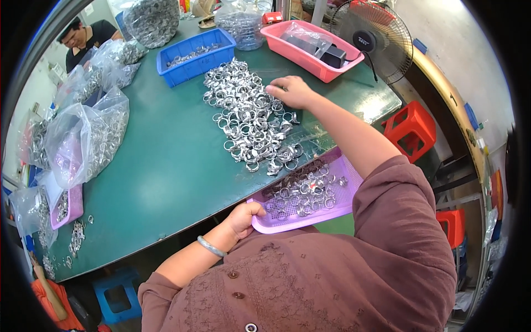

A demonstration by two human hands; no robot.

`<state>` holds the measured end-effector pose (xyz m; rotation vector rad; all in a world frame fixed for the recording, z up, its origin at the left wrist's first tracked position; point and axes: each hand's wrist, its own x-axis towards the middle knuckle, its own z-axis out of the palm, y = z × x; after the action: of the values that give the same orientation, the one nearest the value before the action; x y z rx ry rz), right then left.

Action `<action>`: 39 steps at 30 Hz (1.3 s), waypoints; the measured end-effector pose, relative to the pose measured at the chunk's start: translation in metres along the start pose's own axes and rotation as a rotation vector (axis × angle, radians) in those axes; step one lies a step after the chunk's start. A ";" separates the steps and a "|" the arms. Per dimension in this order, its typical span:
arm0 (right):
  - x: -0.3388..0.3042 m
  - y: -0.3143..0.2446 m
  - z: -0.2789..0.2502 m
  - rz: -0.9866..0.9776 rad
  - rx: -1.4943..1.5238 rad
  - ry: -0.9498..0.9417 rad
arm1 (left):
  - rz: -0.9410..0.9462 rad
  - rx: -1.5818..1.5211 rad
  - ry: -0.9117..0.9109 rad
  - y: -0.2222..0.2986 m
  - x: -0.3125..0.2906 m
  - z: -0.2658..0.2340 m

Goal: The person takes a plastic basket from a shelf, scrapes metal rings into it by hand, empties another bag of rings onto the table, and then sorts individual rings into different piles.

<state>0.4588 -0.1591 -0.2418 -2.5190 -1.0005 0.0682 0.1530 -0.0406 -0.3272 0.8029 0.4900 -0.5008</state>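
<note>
A long heap of silvery ring-shaped metal parts [249, 116] lies on the green tabletop [160, 149]. My right hand [292, 91] reaches to the heap's upper right side, its fingers loosely bent and apart with nothing visible in them. At the table's near edge, my left hand [243, 219] grips the left corner of a purple mesh basket [287, 222], thumb over the rim. Loose metal rings of the same kind lie in this basket, which sits below the table edge, against my body. Part of the basket is hidden under the tabletop edge.
A blue bin [177, 71] of metal parts stands beyond the heap, beside a pink basket [310, 63] and a fan [368, 41]. Plastic bags of parts [88, 133] crowd the left side. A red stool [410, 131] stands right; a person [86, 41] sits far left.
</note>
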 end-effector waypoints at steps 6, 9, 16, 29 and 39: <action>-0.047 -0.043 0.019 -0.264 0.165 0.027 | 0.053 -0.039 0.025 0.001 -0.008 -0.003; -0.072 -0.040 0.013 -0.320 0.055 0.000 | 0.072 -0.050 -0.001 0.000 -0.007 -0.002; -0.149 -0.053 -0.002 -0.431 0.112 -0.052 | 0.082 -0.085 -0.010 -0.006 -0.009 -0.013; -0.057 -0.139 0.020 -0.676 -0.224 -0.033 | 0.102 -0.102 0.014 -0.004 -0.015 -0.003; -0.109 -0.106 0.016 -0.612 -0.159 -0.169 | 0.081 -0.102 0.023 -0.003 -0.017 -0.008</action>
<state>0.3068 -0.1565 -0.2256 -2.2517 -1.8638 0.0180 0.1365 -0.0320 -0.3237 0.7281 0.4984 -0.3892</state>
